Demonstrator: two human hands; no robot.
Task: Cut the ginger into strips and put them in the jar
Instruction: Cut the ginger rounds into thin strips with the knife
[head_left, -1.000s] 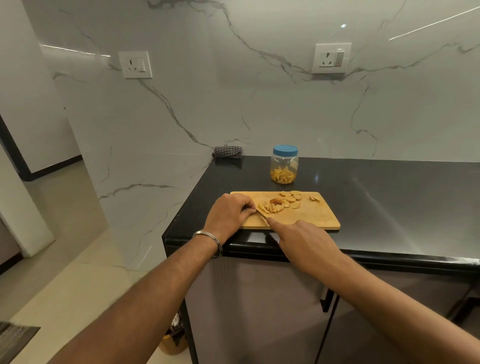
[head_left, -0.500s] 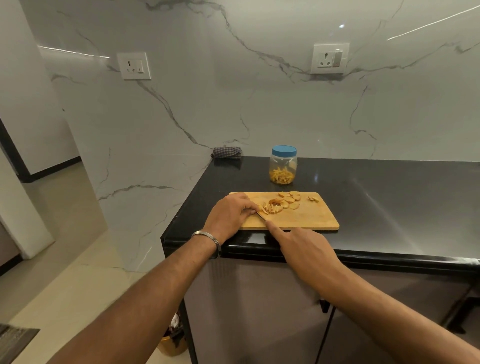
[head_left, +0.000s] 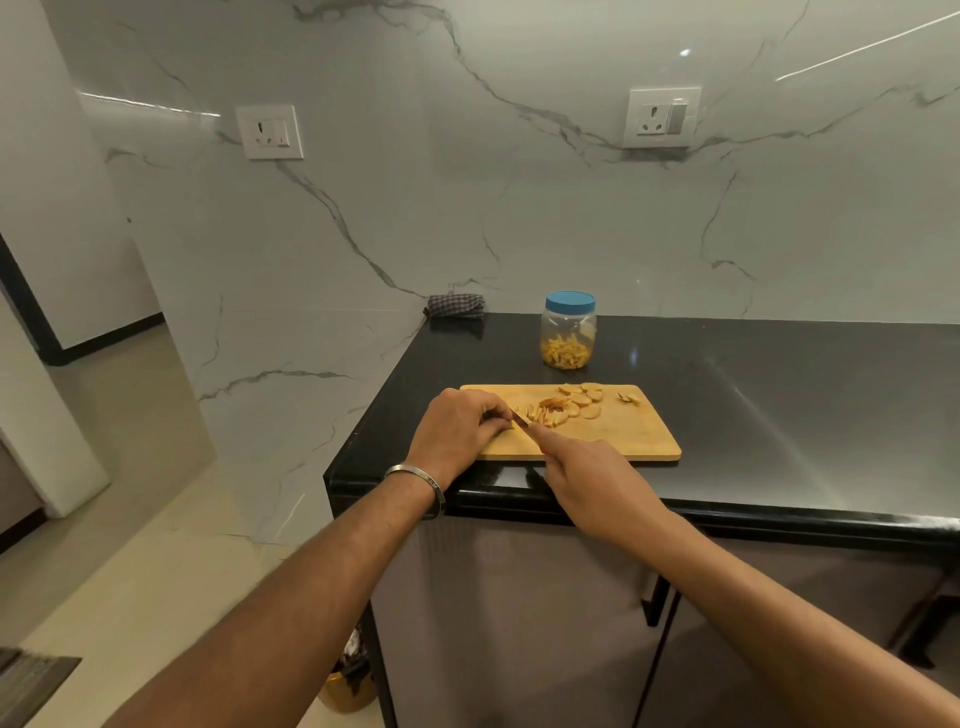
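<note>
Mid-cut, ginger (head_left: 563, 408) on the board (head_left: 623, 431), jar (head_left: 568, 331) capped beyond.
Left hand (head_left: 457, 431) pinches a slice; right hand (head_left: 587, 478) grips the knife (head_left: 522, 420). Blade sits close to fingertips; a slip could nick them.

Hands (head_left: 524, 447), knife (head_left: 521, 418), ginger (head_left: 563, 408) on board (head_left: 634, 436)

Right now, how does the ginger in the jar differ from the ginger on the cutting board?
The ginger in the jar is all thin strips; the ginger on the cutting board is mostly round slices, with a few strips by the knife. The jar's ginger sits heaped and closed under a blue lid; the board's ginger lies spread out in the open. Both are the same yellow-tan colour.
</note>
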